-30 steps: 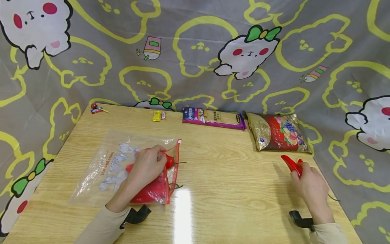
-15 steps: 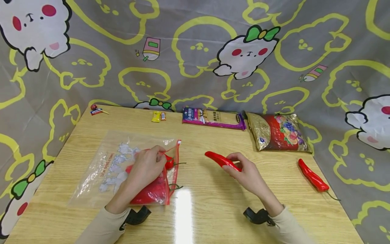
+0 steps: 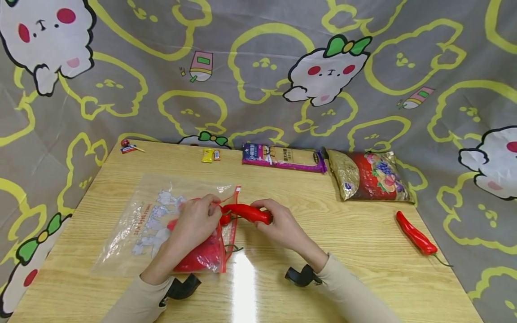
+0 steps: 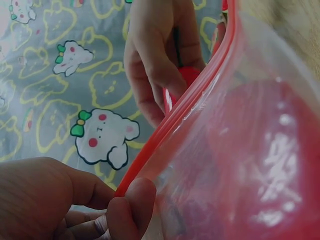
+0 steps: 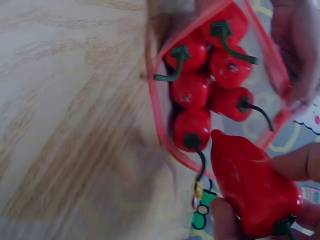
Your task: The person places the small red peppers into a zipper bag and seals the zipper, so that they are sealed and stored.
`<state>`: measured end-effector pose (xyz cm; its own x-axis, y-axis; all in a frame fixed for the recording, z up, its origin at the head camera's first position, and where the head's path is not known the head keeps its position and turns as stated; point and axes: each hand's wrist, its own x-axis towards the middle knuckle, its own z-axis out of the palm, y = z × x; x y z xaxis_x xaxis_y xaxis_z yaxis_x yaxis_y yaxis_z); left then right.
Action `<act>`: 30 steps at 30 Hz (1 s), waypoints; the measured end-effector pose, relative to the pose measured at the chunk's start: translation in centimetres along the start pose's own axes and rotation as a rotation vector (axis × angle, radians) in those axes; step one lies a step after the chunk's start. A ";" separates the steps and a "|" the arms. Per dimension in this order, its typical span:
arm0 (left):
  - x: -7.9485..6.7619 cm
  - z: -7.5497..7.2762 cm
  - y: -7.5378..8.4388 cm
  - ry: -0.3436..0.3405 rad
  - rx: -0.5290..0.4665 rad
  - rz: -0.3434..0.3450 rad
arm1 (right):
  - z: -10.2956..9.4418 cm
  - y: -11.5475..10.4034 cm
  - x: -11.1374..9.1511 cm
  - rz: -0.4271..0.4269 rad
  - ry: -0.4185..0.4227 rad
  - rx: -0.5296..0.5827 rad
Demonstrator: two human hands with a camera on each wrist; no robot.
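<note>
A clear zip bag (image 3: 121,233) with a red zip edge lies on the table, its mouth facing right. My left hand (image 3: 198,220) pinches the upper layer of that edge between thumb and fingers, lifting the mouth apart; the left wrist view shows the pinched red strip (image 4: 165,122). Several red chili peppers (image 5: 192,127) with green stems lie inside, stems toward the mouth. My right hand (image 3: 282,224) grips another red chili pepper (image 3: 250,212) near its stem end, the tip pointing into the mouth. In the right wrist view the gripped pepper's tip overlaps the bag's edge.
One more red chili pepper (image 3: 416,233) lies at the table's right side. Along the back are a gold and red bag (image 3: 367,175), a purple-edged noodle-like pack (image 3: 284,157), small wrapped candies (image 3: 208,155) and a lollipop (image 3: 125,143). Patterned grey cloth (image 3: 258,103) encloses the table.
My right hand has picked up a chili pepper at the right and carried it left to the bag's mouth. My left hand has stayed at the zip edge.
</note>
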<state>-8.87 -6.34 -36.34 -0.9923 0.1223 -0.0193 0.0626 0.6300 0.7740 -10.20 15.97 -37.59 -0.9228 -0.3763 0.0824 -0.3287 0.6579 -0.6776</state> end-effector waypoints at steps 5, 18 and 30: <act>-0.1 0.0 -0.1 -0.004 -0.014 0.000 | 1.5 0.2 1.3 -0.020 0.047 0.005; -0.1 -0.1 -0.2 0.013 -0.014 0.043 | 3.1 0.1 2.4 -0.059 0.113 0.001; 0.0 0.0 0.0 0.020 0.001 0.043 | 4.9 -0.2 3.5 -0.170 0.228 0.030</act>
<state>-8.83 -6.36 -36.33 -0.9906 0.1342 0.0270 0.1058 0.6255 0.7730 -12.37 11.36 -40.76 -0.8773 -0.3210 0.3569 -0.4799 0.5773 -0.6606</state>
